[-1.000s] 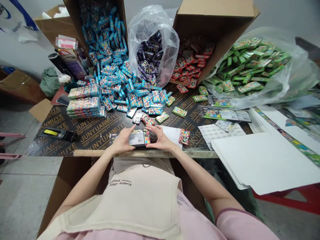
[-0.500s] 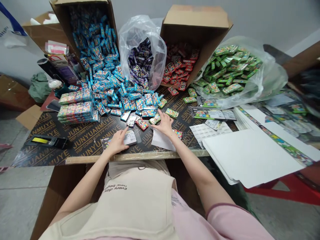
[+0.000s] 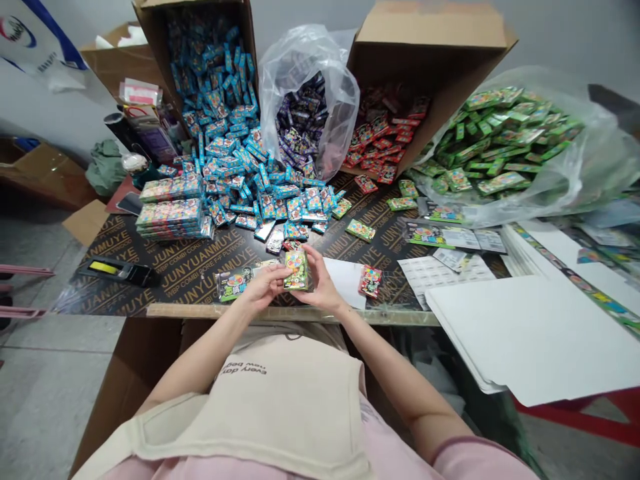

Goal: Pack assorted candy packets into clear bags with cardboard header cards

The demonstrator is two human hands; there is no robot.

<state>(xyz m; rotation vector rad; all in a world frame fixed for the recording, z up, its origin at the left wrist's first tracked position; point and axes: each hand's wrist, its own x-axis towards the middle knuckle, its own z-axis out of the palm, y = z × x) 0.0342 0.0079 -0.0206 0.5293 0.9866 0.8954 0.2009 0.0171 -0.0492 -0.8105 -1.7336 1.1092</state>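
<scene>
Between my two hands, just above the table's near edge, is a small green packet with a colourful print. My left hand pinches its left side, and my right hand holds it from the right with thumb and fingers. Beneath and left of my left hand lies a printed plastic sleeve. A white sheet lies under my right wrist, with a red packet at its right end. Just beyond my hands are a white-faced packet and a partly hidden red one.
Loose blue packets spill from a carton at the back left. Purple packets fill a clear bag, red ones a carton, green ones another bag. Packet stacks and a tape dispenser stand left; white boards overhang right.
My right hand has picked up a green packet and brought it nearer. My left hand has left the plastic sleeve and closed on the packet's left side. The view has shifted slightly left.
</scene>
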